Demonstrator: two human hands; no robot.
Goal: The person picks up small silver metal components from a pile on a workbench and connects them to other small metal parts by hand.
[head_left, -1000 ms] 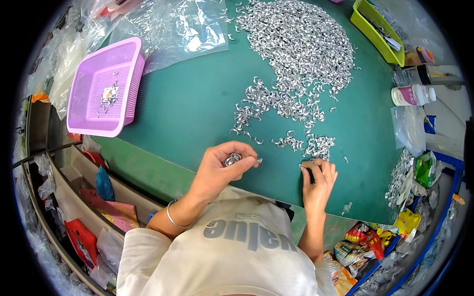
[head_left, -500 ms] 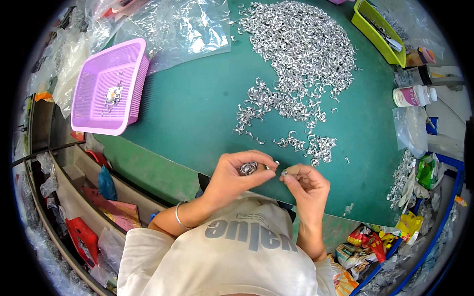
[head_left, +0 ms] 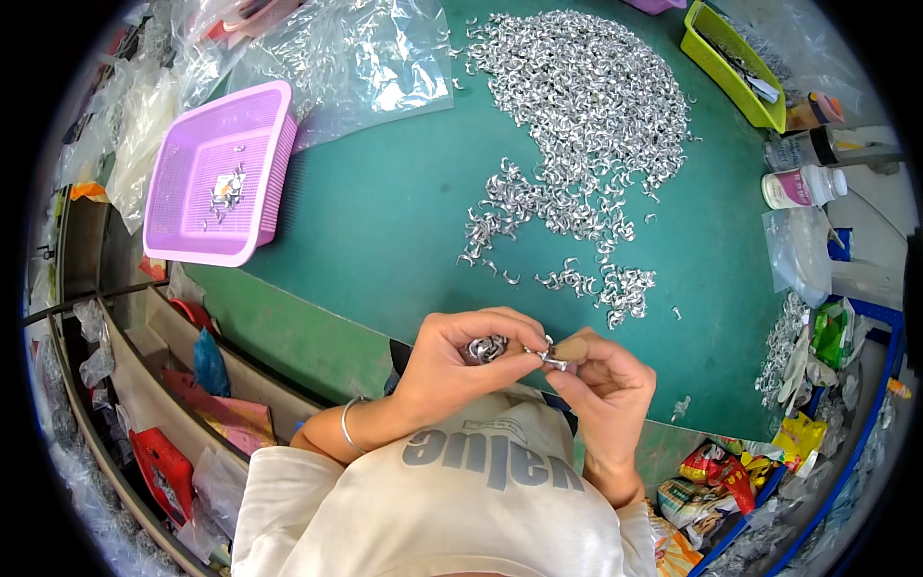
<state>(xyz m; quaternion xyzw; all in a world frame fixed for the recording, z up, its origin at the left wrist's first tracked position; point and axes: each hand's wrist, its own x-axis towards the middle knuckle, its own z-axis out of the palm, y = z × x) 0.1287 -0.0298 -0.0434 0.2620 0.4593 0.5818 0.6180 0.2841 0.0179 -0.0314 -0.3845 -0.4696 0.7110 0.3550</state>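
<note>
My left hand is closed around a small bunch of shiny metal clips, held over the near edge of the green table. My right hand meets it, pinching a single metal clip between thumb and fingers, right against the bunch. A large heap of the same curved silver clips lies spread across the far middle of the table, thinning to a small cluster just beyond my hands.
A purple plastic basket with a few clips inside stands at the left. Clear plastic bags lie at the back. A lime-green tray and white bottles stand at the right. Shelves with packets run below the table's edge.
My right hand left the small cluster on the table, picked up one clip and came toward me to meet my left hand, which also drew closer to my body.
</note>
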